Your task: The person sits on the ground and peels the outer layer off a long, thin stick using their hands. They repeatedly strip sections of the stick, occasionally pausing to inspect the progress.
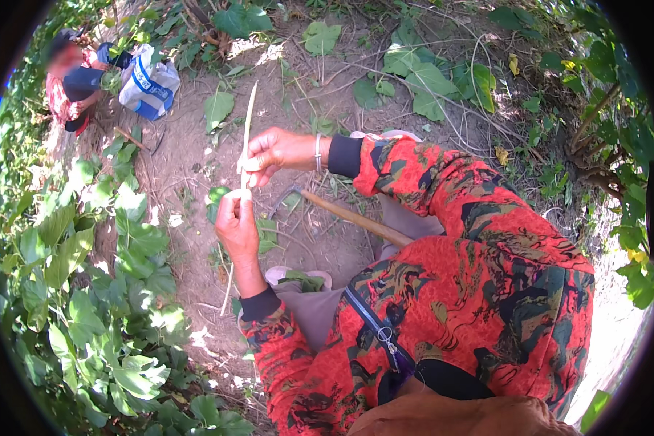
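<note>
A long, pale, slender plant stem (248, 117) stretches lengthwise through both hands. My right hand (269, 155), with a metal bangle at the wrist, pinches its middle between thumb and fingers. Just below, almost touching it, my left hand (237, 223) is closed around the same stem. A thin pale length below my left wrist looks like the stem's lower end; the wrist hides the join. Beyond my hands, a sickle (354, 217) with a wooden handle leans towards my lap, its curved blade near the soil.
Bare soil (190, 163) with twigs and cut leaves lies before me. Broad-leaved plants (136, 349) crowd the left side, and a bush (604, 131) stands at right. Another person (73, 82) crouches at upper left beside a white and blue woven sack (150, 84) bearing writing.
</note>
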Available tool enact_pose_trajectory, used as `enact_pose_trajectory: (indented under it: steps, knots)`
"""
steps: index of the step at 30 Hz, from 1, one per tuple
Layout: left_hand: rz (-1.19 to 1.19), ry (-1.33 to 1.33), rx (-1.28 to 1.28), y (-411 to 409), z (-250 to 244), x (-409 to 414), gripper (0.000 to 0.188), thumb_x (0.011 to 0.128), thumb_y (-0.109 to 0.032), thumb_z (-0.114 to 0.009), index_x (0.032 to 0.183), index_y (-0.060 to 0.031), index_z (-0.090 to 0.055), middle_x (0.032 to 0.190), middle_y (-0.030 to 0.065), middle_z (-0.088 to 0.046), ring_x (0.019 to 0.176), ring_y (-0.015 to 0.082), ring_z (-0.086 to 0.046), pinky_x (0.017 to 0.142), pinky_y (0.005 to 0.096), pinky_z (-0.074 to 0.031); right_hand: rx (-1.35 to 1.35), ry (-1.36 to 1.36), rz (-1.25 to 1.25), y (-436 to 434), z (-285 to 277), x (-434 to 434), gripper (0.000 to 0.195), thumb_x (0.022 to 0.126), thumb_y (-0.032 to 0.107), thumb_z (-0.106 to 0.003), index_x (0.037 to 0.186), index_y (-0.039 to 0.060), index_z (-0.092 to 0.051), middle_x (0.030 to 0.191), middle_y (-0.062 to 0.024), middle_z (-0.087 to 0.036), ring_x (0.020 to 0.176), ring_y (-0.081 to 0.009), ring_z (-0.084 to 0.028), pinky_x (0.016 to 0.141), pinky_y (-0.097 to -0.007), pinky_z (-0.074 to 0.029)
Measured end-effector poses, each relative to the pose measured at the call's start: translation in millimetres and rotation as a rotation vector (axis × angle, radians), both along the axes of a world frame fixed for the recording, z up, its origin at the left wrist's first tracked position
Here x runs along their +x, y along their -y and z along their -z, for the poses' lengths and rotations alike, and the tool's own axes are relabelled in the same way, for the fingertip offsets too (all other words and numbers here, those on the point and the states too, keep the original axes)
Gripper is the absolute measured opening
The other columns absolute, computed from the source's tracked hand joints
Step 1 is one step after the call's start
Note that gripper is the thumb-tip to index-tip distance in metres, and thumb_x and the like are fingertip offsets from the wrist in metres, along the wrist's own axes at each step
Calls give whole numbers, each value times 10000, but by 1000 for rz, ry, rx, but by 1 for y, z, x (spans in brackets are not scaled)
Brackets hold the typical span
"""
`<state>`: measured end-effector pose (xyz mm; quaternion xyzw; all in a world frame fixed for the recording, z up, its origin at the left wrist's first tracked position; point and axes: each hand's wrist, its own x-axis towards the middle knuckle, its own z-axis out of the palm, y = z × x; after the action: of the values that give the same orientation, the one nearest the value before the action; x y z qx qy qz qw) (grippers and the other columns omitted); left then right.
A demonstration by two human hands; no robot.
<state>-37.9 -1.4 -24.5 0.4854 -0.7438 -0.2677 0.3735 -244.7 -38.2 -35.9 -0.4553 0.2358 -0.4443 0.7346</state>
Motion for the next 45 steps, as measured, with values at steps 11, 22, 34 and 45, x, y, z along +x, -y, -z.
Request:
enact_pose_trajectory:
  steps: [11,22,34,45]
  knots:
    - [161,-278,265,3,4,-1,205,955,-208,-489,974,-48,-616,678,-39,-476,584,42,-402,529,203,-329,-46,-39,-2,2,3,5,263,924,246,-586,1012,7,-651,885,-42,-668,767,-102,-634,697,-256,-528]
    - [73,-142,165,4,7,-4,190,895,-134,-517,974,-5,-632,832,19,-625,725,91,-520,651,240,-419,48,13,226,7,-14,-17,233,942,172,-541,1024,-22,-639,874,-49,-661,722,-96,-634,687,-251,-533]
    - [57,-155,153,-2,-1,-5,164,925,-127,-512,955,-22,-635,723,-10,-535,636,54,-459,562,220,-368,36,51,127,2,-9,-15,212,928,162,-566,1049,-1,-625,915,-47,-647,752,-98,-619,713,-272,-539]
    - [21,-132,184,-5,-9,-10,142,929,-132,-544,934,-28,-641,681,-34,-489,611,46,-432,544,201,-341,23,37,95,4,-5,-6,243,921,179,-579,1062,-10,-637,910,-41,-664,755,-84,-624,700,-246,-536]
